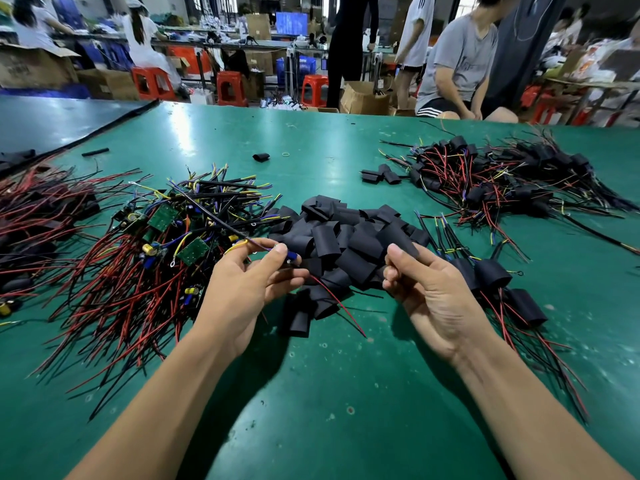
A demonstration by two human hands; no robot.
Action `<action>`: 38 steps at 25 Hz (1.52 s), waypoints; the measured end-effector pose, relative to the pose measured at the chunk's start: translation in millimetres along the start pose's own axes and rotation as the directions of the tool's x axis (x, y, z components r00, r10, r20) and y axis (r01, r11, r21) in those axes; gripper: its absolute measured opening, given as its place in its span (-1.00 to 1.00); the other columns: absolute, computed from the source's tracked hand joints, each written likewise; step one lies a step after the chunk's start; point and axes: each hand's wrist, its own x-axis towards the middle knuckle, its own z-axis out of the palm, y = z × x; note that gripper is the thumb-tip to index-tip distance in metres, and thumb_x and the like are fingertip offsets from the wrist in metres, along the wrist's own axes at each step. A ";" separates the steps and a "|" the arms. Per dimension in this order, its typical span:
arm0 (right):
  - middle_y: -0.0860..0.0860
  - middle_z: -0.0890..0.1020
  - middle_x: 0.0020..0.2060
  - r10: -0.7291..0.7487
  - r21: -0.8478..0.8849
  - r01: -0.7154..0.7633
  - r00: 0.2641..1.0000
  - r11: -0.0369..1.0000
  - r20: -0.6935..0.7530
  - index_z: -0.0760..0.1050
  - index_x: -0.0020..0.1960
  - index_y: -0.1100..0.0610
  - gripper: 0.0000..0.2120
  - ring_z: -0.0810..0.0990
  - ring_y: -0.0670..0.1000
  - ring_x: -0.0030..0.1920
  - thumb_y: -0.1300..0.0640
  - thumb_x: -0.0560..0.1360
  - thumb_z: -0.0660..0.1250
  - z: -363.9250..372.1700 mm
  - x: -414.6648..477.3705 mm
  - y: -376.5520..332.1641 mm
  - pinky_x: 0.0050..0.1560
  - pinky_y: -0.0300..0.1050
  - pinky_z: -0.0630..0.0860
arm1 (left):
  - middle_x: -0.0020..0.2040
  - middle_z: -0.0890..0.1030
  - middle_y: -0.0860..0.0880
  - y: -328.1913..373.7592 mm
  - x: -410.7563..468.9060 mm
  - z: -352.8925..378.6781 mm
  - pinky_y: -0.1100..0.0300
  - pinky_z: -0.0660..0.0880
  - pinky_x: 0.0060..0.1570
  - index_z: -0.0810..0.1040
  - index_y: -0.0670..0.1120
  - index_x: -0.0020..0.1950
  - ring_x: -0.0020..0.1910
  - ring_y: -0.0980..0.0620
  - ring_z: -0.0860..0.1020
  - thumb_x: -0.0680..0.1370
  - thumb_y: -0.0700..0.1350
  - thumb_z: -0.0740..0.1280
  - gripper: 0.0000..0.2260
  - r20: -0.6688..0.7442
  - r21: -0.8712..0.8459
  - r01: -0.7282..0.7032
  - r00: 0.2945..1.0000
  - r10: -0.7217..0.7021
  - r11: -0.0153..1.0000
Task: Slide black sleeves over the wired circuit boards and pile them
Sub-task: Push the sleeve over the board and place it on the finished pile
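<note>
My left hand [249,282] grips a wired circuit board [292,258], mostly hidden in my fingers, with its red and black wires [337,301] trailing toward me and a black cable running up to the left. Just to its right, my right hand [426,289] has curled fingers touching the edge of a heap of loose black sleeves [349,237]; whether it pinches a sleeve is hidden. A pile of bare green boards with red, black and yellow wires [156,244] lies on the left. Sleeved boards [495,275] lie beside my right hand.
A larger pile of sleeved boards [491,178] sits far right on the green table [329,410]. More red-wired pieces [38,216] lie at the left edge. A stray sleeve [261,156] lies mid-table. People, red stools and cardboard boxes stand beyond the far edge.
</note>
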 end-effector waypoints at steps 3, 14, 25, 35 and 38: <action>0.05 0.55 -0.35 -0.035 -0.061 0.033 0.999 0.998 -0.041 0.56 0.18 0.12 -0.63 0.43 -0.04 -0.47 0.17 0.38 0.47 -2.6 0.8 0.0 -0.44 -0.21 0.42 | -0.14 0.64 -0.22 0.5 0.7 -0.5 0.12 0.66 -0.17 0.45 -0.16 0.03 -0.17 -0.19 0.71 0.61 -0.24 0.30 -0.97 0.016 -0.021 -0.009 1.000 0.009 1.000; -0.01 0.53 -0.39 -0.051 -0.184 0.034 0.995 0.982 -0.087 0.57 0.22 0.06 -0.60 0.37 -0.06 -0.50 0.14 0.40 0.49 -10.4 3.4 3.1 -0.48 -0.23 0.33 | -0.13 0.67 -0.35 -2.4 -2.6 -3.8 0.07 0.65 -0.16 0.39 -0.13 0.08 -0.15 -0.27 0.70 0.51 -0.40 0.38 -0.72 0.067 0.068 0.000 0.998 -0.005 0.998; 0.00 0.59 -0.36 -0.112 -0.335 0.070 0.988 0.940 -0.107 0.60 0.03 0.16 -0.85 0.43 -0.09 -0.47 0.19 0.48 0.46 -14.6 4.2 9.3 -0.49 -0.31 0.37 | -0.12 0.69 -0.28 3.8 -0.9 -1.2 0.10 0.64 -0.12 0.35 -0.14 0.12 -0.16 -0.23 0.69 0.52 -0.35 0.39 -0.70 -0.009 -0.092 -0.107 0.994 0.107 0.990; -0.08 0.46 0.09 -0.243 -0.989 0.061 0.970 0.134 0.027 0.47 0.37 -0.06 -0.32 0.55 -0.03 0.11 -0.21 0.31 0.54 -24.7 -0.1 16.6 0.18 0.00 0.50 | -0.14 0.68 -0.21 -0.3 1.4 -6.2 0.12 0.64 -0.14 0.46 -0.23 0.05 -0.16 -0.18 0.70 0.48 -0.42 0.40 -0.77 -0.036 -0.034 -0.113 0.993 0.112 0.993; -0.11 0.38 0.06 -0.187 -0.996 0.057 0.981 0.063 0.045 0.43 0.40 -0.12 -0.28 0.54 0.01 0.12 -0.25 0.29 0.52 -23.9 -2.4 17.4 0.18 0.03 0.50 | -0.17 0.70 -0.19 -4.2 0.9 -7.2 0.08 0.65 -0.10 0.50 -0.17 -0.02 -0.16 -0.18 0.71 0.47 -0.45 0.40 -0.77 -0.018 0.067 -0.136 0.990 0.137 0.988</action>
